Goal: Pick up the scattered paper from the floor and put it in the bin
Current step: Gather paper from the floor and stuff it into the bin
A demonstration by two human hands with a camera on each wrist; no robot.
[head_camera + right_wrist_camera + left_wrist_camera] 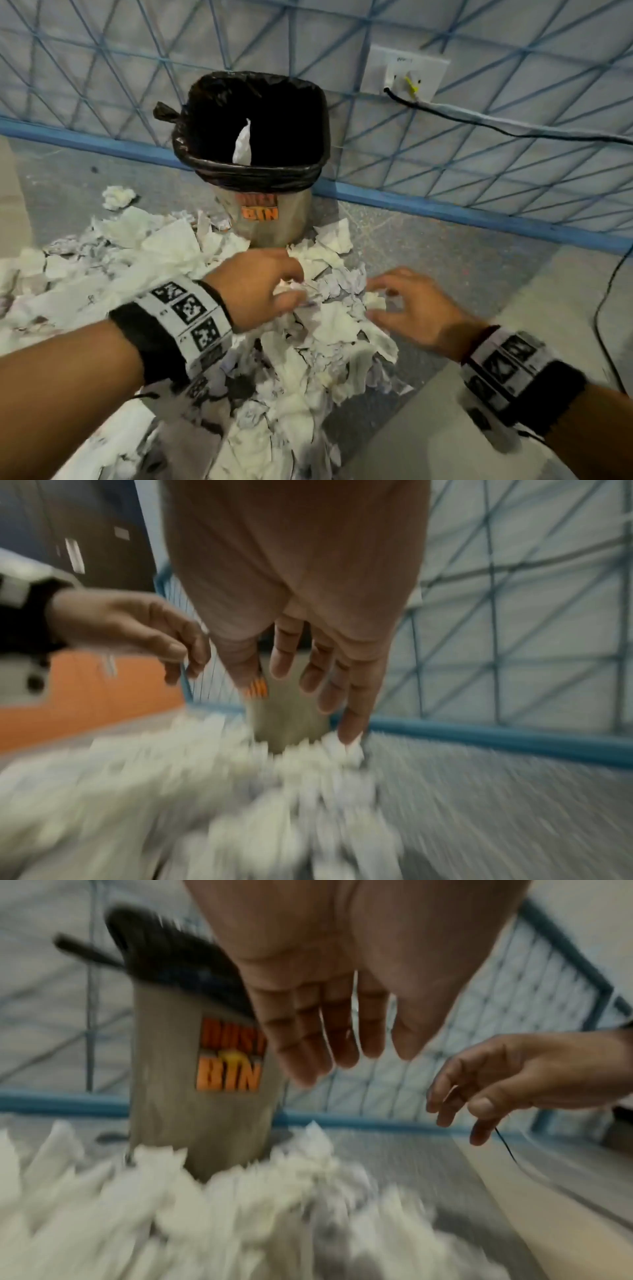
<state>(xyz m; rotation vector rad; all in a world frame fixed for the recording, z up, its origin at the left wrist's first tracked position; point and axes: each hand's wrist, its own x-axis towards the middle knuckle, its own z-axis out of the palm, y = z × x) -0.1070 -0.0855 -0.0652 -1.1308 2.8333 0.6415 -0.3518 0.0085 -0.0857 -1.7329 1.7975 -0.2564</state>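
paper (329, 329) just under both hands' fingers (380, 284) | fingers spread, empty (blurred) | bin (270, 219) behind

- bin (192, 1069): orange sticker (231, 1055) on its grey side wall, below the black liner; two lines of block capitals. The lower line reads "BIN". The upper line reads "DUST" in the left wrist view, with its last letter partly behind a finger; in the head view the upper line is too blurred to read.
- wall socket plate (407, 70), up and right of the bin: small dark marking near its top edge, not legible.
- wristbands (191, 317): square black-and-white coded markers; the small print beside them is not legible.
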